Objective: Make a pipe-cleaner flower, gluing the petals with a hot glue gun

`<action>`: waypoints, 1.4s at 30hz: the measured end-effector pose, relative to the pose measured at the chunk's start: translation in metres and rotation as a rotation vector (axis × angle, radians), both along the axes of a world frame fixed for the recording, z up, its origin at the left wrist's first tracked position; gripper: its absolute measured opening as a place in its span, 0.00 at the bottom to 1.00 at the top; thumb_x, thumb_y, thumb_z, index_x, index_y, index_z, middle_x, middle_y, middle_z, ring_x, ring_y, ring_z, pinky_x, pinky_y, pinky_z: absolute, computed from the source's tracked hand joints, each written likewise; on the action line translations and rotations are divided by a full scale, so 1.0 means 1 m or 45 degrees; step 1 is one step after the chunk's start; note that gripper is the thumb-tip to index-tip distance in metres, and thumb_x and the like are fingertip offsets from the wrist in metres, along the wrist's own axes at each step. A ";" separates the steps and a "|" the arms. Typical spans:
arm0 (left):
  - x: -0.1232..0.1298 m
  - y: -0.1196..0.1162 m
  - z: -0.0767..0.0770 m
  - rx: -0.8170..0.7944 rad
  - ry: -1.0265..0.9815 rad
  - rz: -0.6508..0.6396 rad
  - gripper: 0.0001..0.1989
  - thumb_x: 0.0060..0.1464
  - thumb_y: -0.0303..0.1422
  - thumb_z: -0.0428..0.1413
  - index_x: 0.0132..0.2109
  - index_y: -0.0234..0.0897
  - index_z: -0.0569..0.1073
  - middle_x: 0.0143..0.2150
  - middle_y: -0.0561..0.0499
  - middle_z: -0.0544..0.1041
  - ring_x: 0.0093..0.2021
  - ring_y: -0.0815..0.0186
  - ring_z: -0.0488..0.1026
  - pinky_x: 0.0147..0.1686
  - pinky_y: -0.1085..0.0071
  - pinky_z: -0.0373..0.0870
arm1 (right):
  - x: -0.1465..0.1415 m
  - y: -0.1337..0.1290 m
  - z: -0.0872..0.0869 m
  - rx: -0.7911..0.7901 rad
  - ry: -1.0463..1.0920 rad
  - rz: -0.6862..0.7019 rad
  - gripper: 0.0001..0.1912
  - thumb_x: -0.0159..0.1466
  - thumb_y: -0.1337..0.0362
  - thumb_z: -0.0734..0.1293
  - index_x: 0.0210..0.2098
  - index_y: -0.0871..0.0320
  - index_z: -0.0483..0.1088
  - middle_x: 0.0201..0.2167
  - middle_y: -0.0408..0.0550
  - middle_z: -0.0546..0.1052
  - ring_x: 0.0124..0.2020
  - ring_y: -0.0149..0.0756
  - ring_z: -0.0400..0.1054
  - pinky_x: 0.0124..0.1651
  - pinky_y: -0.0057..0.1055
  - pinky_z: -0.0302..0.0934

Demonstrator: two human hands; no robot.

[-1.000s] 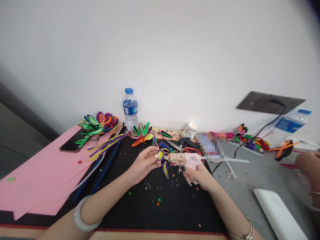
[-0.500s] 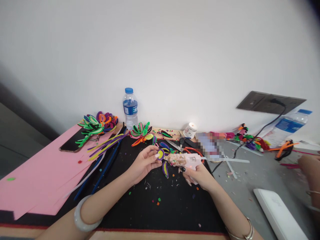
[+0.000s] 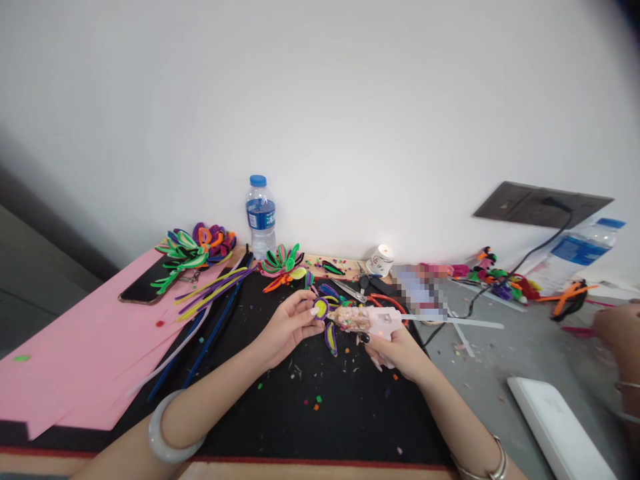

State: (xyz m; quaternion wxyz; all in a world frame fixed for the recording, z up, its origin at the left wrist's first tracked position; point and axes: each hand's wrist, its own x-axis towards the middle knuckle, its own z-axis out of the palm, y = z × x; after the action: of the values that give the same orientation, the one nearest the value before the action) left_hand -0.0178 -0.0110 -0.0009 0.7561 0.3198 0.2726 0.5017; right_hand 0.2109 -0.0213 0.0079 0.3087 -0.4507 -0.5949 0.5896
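Note:
My left hand (image 3: 293, 327) pinches a small round coil of yellow and purple pipe cleaner (image 3: 321, 308) between its fingertips. My right hand (image 3: 393, 350) is wrapped round the grip of a pale pink hot glue gun (image 3: 370, 319), whose nozzle points left at the coil's edge; whether it touches cannot be made out. A long clear glue stick (image 3: 460, 321) sticks out of the gun's back end. Just below the coil, a purple and yellow pipe-cleaner petal (image 3: 331, 339) lies on the black mat (image 3: 280, 427).
Pipe-cleaner flowers (image 3: 281, 263) and a water bottle (image 3: 261, 220) stand near the wall. Scissors (image 3: 350, 291) and a paper cup (image 3: 380, 261) are behind the gun. Loose pipe cleaners (image 3: 215, 293), a phone (image 3: 150, 280) and pink paper (image 3: 75, 360) lie left. Another person's hand (image 3: 620, 330) is far right.
My hands, the coil and the glue gun stay almost still. The glue stick's back end has shifted very slightly right. The other person's hand at the far right has moved a little.

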 end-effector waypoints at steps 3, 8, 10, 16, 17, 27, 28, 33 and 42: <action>0.000 0.000 0.000 -0.006 0.000 0.005 0.11 0.47 0.25 0.58 0.40 0.38 0.67 0.34 0.54 0.70 0.29 0.73 0.71 0.35 0.72 0.71 | 0.000 0.000 -0.001 -0.010 -0.026 -0.011 0.14 0.57 0.56 0.64 0.35 0.62 0.64 0.10 0.35 0.63 0.10 0.21 0.50 0.13 0.20 0.45; 0.001 -0.001 0.001 -0.024 -0.010 0.003 0.12 0.46 0.26 0.59 0.39 0.38 0.68 0.34 0.52 0.71 0.28 0.74 0.70 0.33 0.72 0.71 | 0.002 0.002 -0.006 -0.003 -0.106 -0.033 0.13 0.57 0.57 0.64 0.24 0.60 0.63 0.10 0.37 0.64 0.10 0.21 0.51 0.12 0.20 0.42; 0.002 -0.001 0.001 -0.021 -0.013 0.008 0.12 0.46 0.26 0.59 0.39 0.37 0.68 0.34 0.52 0.71 0.28 0.74 0.69 0.32 0.73 0.70 | 0.002 0.002 -0.006 0.005 -0.102 -0.039 0.13 0.57 0.57 0.64 0.23 0.60 0.62 0.10 0.37 0.64 0.10 0.21 0.51 0.12 0.20 0.42; 0.002 0.000 -0.001 -0.006 -0.018 0.013 0.11 0.47 0.26 0.58 0.40 0.37 0.68 0.32 0.53 0.69 0.27 0.75 0.66 0.30 0.74 0.69 | 0.000 0.000 -0.002 0.008 -0.065 -0.013 0.12 0.58 0.58 0.64 0.27 0.60 0.63 0.10 0.36 0.63 0.10 0.21 0.51 0.14 0.20 0.45; 0.002 0.000 -0.002 -0.008 -0.017 0.014 0.11 0.47 0.26 0.58 0.39 0.37 0.68 0.32 0.53 0.69 0.26 0.75 0.66 0.30 0.74 0.69 | -0.001 0.000 -0.001 0.011 -0.058 -0.010 0.11 0.58 0.58 0.64 0.29 0.61 0.63 0.10 0.35 0.63 0.10 0.21 0.50 0.14 0.20 0.45; 0.002 0.000 -0.002 -0.006 0.045 0.086 0.11 0.47 0.28 0.59 0.39 0.38 0.68 0.27 0.56 0.66 0.24 0.77 0.61 0.27 0.77 0.64 | -0.007 -0.001 0.005 0.084 -0.110 -0.007 0.10 0.57 0.62 0.63 0.36 0.62 0.64 0.10 0.35 0.62 0.10 0.22 0.50 0.13 0.21 0.44; 0.002 0.000 -0.002 -0.005 0.051 0.094 0.11 0.47 0.28 0.59 0.39 0.38 0.68 0.27 0.57 0.65 0.24 0.77 0.61 0.26 0.77 0.63 | -0.007 -0.001 0.005 0.093 -0.115 -0.015 0.11 0.56 0.62 0.63 0.37 0.62 0.64 0.10 0.35 0.62 0.10 0.22 0.51 0.14 0.21 0.44; 0.002 0.001 -0.003 -0.005 0.060 0.131 0.11 0.47 0.29 0.59 0.39 0.38 0.68 0.26 0.57 0.64 0.22 0.77 0.60 0.25 0.78 0.61 | -0.008 -0.002 0.001 0.128 -0.166 -0.049 0.12 0.56 0.63 0.63 0.38 0.61 0.63 0.11 0.35 0.63 0.11 0.24 0.53 0.15 0.22 0.47; 0.003 0.000 -0.003 -0.013 0.061 0.182 0.11 0.46 0.30 0.59 0.39 0.38 0.69 0.26 0.58 0.64 0.21 0.78 0.58 0.24 0.79 0.59 | -0.008 -0.003 -0.007 0.332 -0.289 -0.055 0.05 0.57 0.63 0.63 0.27 0.59 0.65 0.14 0.38 0.63 0.15 0.27 0.55 0.18 0.24 0.51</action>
State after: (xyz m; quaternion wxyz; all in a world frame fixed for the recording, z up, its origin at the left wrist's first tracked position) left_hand -0.0152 -0.0108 -0.0036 0.7133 0.3075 0.3155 0.5450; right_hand 0.2031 -0.0238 0.0009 0.3080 -0.4833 -0.6876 0.4458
